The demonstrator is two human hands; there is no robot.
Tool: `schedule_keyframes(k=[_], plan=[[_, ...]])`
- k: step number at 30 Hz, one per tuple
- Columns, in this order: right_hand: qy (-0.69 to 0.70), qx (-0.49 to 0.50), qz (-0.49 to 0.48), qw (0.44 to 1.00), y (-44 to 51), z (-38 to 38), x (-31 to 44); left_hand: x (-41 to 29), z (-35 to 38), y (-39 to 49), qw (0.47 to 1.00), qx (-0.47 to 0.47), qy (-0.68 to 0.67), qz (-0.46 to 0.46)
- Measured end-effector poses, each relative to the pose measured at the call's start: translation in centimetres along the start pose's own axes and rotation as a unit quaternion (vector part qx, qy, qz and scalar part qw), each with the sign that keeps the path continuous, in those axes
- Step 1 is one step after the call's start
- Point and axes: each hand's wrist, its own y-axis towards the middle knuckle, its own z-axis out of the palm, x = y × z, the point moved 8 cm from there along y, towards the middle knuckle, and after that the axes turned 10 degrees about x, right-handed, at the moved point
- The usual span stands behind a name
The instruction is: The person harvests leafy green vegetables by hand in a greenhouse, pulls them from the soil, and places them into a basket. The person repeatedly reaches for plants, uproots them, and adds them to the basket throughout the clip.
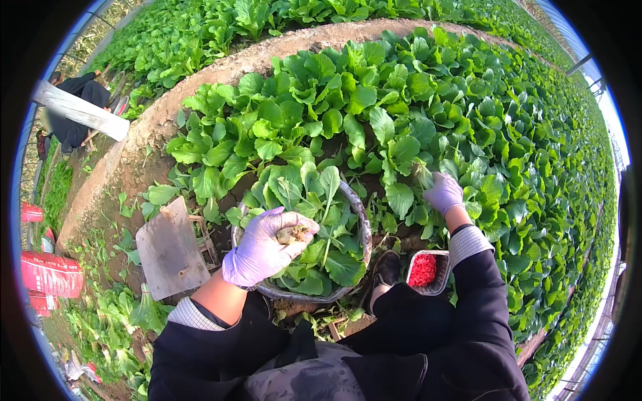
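My left hand (271,240), in a thin purple glove, is closed around a bunch of leafy greens by their stem ends. The pale root ends (293,234) with soil on them stick up between thumb and fingers. Below it stands a round tub (368,220) filled with green leaves (346,265). Out to the right, my gloved right hand (445,193) grips a leafy green plant (423,175) by its pale stems, at the edge of the growing crop (501,150). Its roots are hard to make out among the leaves.
A flat board (173,250) leans left of the tub. A small basket (441,280) of red ties sits by my right shoe (386,268). Harvested greens (115,316) and red printed sacks (50,273) lie left. A person (75,110) crouches behind a white post (83,110).
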Motion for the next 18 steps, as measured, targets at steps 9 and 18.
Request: schedule_keyframes(k=[9, 18], plan=[[0.429, 0.062, -0.095, 0.896, -3.2, -2.7, 1.9, -1.2, -2.0, -3.4, 0.995, -0.082, -0.046, 0.018], [-0.197, 0.179, 0.002, 0.964, 2.4, 7.2, 7.2, -1.0, -3.7, -5.5, 0.991, -0.120, 0.057, -0.004]])
